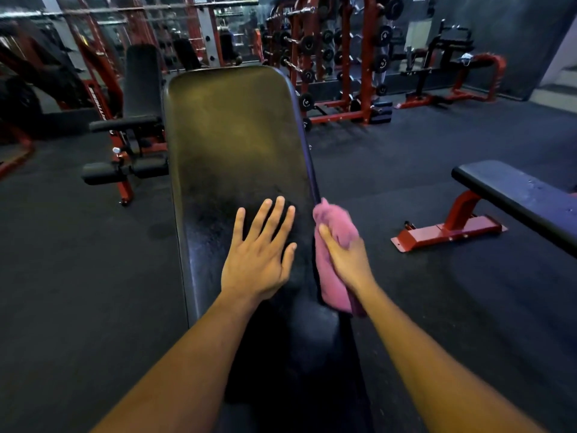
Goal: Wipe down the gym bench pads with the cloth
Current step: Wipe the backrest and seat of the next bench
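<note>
A long black bench back pad [237, 135] slopes up and away from me in the middle of the view. My left hand [260, 251] rests flat on its lower part, fingers straight and spread. My right hand [345, 259] grips a bunched pink cloth [334, 223] and holds it against the pad's right side edge. The cloth hangs below the hand along that edge. The darker seat pad [299, 354] lies below, between my forearms.
A flat black bench on a red frame [512, 195] stands to the right. Another adjustable bench [140, 89] stands behind on the left. A red dumbbell rack [337, 57] lines the back wall. Dark rubber floor [406, 145] surrounds the bench.
</note>
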Motion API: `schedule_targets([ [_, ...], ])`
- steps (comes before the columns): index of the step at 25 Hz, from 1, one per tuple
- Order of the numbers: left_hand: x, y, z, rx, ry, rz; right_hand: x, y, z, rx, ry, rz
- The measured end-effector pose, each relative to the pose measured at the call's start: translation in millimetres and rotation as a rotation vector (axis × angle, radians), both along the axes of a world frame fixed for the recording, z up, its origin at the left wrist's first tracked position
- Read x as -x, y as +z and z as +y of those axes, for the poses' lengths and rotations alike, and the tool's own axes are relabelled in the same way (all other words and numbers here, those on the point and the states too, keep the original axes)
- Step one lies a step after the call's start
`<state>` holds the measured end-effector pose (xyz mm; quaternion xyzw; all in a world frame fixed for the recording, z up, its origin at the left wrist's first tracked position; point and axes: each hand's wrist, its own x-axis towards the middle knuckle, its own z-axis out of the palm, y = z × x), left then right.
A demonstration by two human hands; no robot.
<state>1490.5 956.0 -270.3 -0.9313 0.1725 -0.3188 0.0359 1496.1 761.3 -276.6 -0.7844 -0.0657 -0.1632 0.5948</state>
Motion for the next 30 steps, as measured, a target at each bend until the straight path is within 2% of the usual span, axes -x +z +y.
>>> schedule_targets([
  [4, 1.9, -1.2, -1.2, -0.017, 0.013, 0.002, 99.5, -74.7, -20.3, 0.052, 0.054, -0.071],
  [6, 1.7, 0.2, -1.0, -0.022, 0.015, 0.005, 85.2, -65.8, -17.6, 0.061, 0.029, -0.067],
  [10, 1.6, 0.6, -0.5, -0.011, 0.017, 0.001, -15.3, 8.2, 0.7, 0.002, -0.067, 0.017],
  [12, 1.2, -0.2, 1.1, -0.014, 0.020, 0.000, -34.4, 26.3, 4.6, -0.039, -0.041, -0.024],
  [14, 1.3, 0.0, 1.6, -0.009, 0.016, -0.004, -9.8, 11.7, 4.1, -0.022, 0.011, -0.067],
  [19, 1.4, -0.3, 0.3, -0.006, 0.022, -0.004, 94.1, -75.5, -20.2, 0.075, 0.065, -0.143],
  [23, 1.6, 3.7, 0.8, -0.018, 0.016, 0.028, 54.3, -37.9, -8.4, 0.065, 0.016, -0.114],
  [25, 6.6, 13.9, -1.6, 0.011, 0.009, 0.065, 44.1, -24.8, -16.3, 0.145, 0.055, -0.091],
  [28, 44.7, -1.2, 11.2, 0.144, 0.018, 0.107, 89.1, -28.3, -45.8, 0.349, -0.005, -0.083],
  [30, 97.6, -39.6, 27.8, 0.241, 0.096, 0.072, 138.5, -35.7, -49.4, 0.552, -0.081, -0.220],
])
